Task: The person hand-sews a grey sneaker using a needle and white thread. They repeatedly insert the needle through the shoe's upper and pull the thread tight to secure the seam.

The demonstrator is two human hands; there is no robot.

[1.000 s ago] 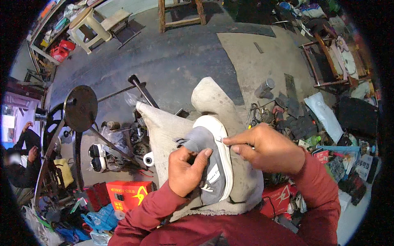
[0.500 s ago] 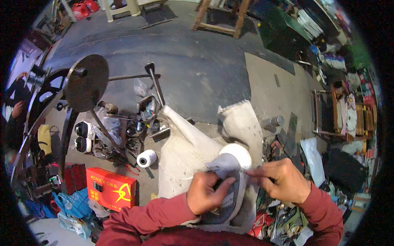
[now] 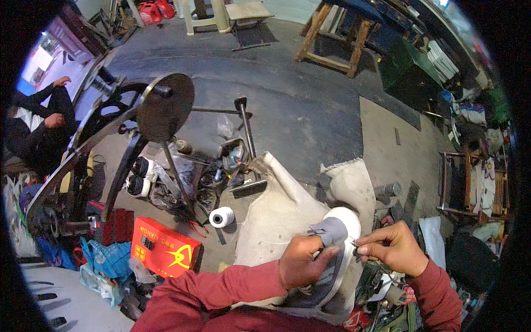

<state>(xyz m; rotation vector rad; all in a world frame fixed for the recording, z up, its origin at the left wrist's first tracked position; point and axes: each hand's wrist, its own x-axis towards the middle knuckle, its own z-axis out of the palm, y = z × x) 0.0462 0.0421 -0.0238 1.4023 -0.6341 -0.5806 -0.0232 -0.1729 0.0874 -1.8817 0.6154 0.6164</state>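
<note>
A grey shoe with a white sole [image 3: 333, 230] lies across my lap on a worn beige cloth [image 3: 271, 213]. My left hand [image 3: 305, 264] is closed on the shoe's grey upper, thumb bent over it. At the sole's right edge, my right hand [image 3: 394, 249] pinches a small dark thing between thumb and fingers; it is too small to name. A short piece of white thread [image 3: 281, 242] lies over the cloth beside my left hand. Left of the cloth stands a spool of white thread [image 3: 222, 217].
A black metal machine with a round plate [image 3: 166, 108] rises at the left. Near it lie a red box [image 3: 166, 246], blue bags [image 3: 105, 260] and cluttered tools. A person [image 3: 41, 119] sits at far left. Scraps and tools crowd my right side; a wooden frame [image 3: 332, 41] stands far off.
The view has turned left, so the scene shifts rightward and more of the seated person shows. My left hand stays on the shoe; my right hand stays at the sole's edge, still pinching.
</note>
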